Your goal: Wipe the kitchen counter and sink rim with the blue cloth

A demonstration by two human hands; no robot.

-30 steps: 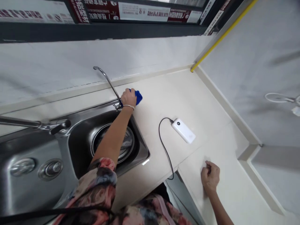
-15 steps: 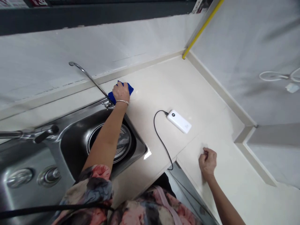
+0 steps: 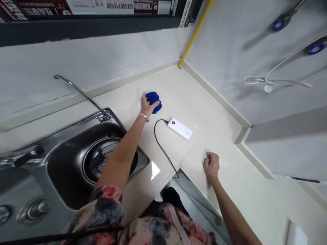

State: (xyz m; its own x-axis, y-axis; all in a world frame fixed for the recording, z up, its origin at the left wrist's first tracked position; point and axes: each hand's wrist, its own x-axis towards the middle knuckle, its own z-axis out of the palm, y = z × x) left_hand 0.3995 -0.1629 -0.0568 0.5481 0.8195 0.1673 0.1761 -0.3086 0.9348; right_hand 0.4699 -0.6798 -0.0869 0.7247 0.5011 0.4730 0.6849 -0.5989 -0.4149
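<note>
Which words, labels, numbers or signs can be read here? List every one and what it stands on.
Nothing reads surely enough to quote.
Window-frame strips: printed characters, too small and blurred.
White power bank: faint mark near one end, too small to read.

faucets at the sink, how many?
2. A thin curved faucet rises at the sink's back right corner; a thicker faucet stands further left along the back, cut off by the picture edge. Others could sit out of frame.
</note>
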